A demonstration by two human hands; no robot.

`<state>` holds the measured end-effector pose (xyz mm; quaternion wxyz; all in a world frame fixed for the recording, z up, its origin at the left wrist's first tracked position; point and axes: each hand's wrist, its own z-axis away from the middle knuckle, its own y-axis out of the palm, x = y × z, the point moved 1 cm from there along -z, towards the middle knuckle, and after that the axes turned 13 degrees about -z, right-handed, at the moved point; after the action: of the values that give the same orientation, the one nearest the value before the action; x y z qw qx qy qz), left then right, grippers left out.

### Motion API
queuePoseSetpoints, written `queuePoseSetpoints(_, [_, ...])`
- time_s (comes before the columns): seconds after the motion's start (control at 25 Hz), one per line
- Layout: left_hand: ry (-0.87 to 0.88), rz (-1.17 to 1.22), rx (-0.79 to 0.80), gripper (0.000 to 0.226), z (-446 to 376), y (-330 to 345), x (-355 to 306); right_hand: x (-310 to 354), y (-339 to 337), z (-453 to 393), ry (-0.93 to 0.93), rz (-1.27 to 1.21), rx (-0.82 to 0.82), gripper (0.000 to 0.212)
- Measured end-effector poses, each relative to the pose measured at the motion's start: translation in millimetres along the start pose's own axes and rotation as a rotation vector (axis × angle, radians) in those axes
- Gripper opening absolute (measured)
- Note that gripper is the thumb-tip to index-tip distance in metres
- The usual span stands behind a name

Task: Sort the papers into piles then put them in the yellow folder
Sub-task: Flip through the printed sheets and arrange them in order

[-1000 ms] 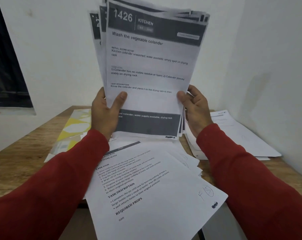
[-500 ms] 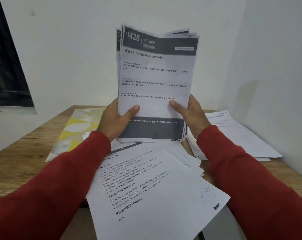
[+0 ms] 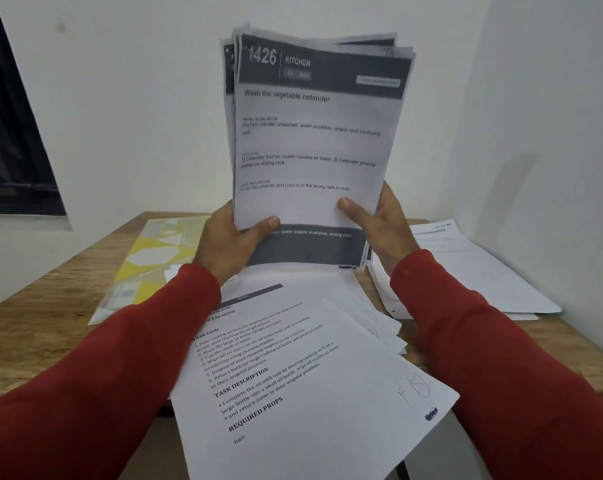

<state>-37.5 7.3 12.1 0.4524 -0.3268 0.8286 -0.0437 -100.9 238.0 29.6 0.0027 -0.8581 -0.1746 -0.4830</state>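
Upright above the wooden tabletop (image 3: 51, 327), a stack of papers (image 3: 314, 143) is grasped at its lower corners by the left hand (image 3: 229, 245) and right hand (image 3: 385, 230), with the yellow folder (image 3: 151, 258) lying far left and loose sheets (image 3: 303, 375) near.

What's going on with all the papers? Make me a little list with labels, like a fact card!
Held stack: a stack of papers held upright above the table, top sheet headed "1426 KITCHEN"
Left hand: grips the stack's lower left edge, thumb on the front
Right hand: grips the lower right edge, thumb on the front
Near pile: fanned sheets lying on the wooden table, overhanging its near edge
Far pile: sheets lying at the right, by the wall
Yellow folder: lying flat at the left, closed
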Motion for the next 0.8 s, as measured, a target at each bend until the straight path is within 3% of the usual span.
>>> queuePoseSetpoints(0.12, [-0.033,-0.037,0.038,0.03,0.0,-0.3,3.0,-2.4,-1.7,-1.7,0.021,-0.001,0.017,0.051])
queuePoseSetpoints(0.28, [-0.036,-0.054,0.034,0.013,-0.1,-0.1,3.1,-1.9,0.6,0.3,0.022,-0.006,0.013,0.049])
queuePoseSetpoints(0.52, [-0.086,0.164,-0.075,0.004,-1.1,-1.7,-5.1,3.6,1.4,1.9,-0.012,-0.042,-0.028,0.035])
queuePoseSetpoints(0.8, [-0.193,0.38,-0.072,0.019,-0.8,-1.9,-7.3,-3.4,-1.0,-0.2,0.083,-0.054,-0.048,0.033])
